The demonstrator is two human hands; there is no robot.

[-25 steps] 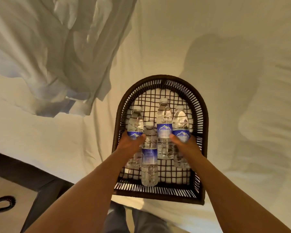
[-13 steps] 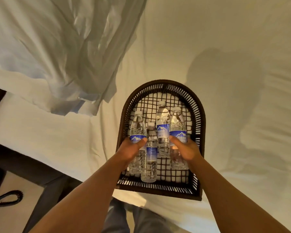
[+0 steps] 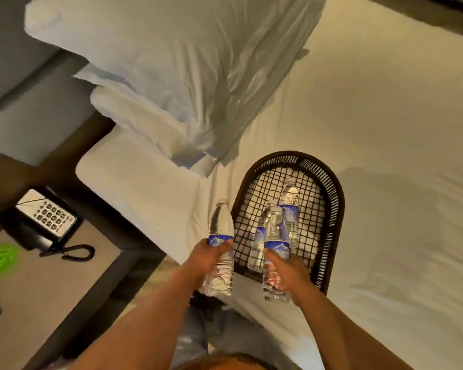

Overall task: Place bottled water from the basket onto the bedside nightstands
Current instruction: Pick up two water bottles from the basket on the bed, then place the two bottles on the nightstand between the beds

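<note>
Head view: dark wicker basket [image 3: 334,209] on white bed [image 3: 385,129], near its edge. Inside basket, two bottles left lying on the mesh floor: rear bottle [image 3: 290,206] toward the rounded far end, caps pointing away; front bottle [image 3: 259,236] just beside it, partly hidden behind the right-hand bottle. Left hand [image 3: 207,259] wrapped tight around left bottle [image 3: 221,228] at the blue label, thumb across the front; bottle upright, clear of the basket, just outside its left rim, over the bed edge. Right hand [image 3: 289,268] closed around right bottle [image 3: 275,236] at the label, thumb on the front; bottle upright, raised above the basket's near end, base showing below the fingers and out past the near rim. Pillows [image 3: 171,76] stacked on bed, up and left of basket, one corner nearly reaching the basket's far rim. Nightstand [image 3: 51,289] well left of basket, beyond the bed edge, dark-framed with a pale top. Telephone [image 3: 40,217] on the nightstand's far part, coiled cord trailing toward basket side. Green object [image 3: 2,260] at the nightstand's far-left edge, blurred, cannot tell what. Trouser legs low in frame, below basket.
</note>
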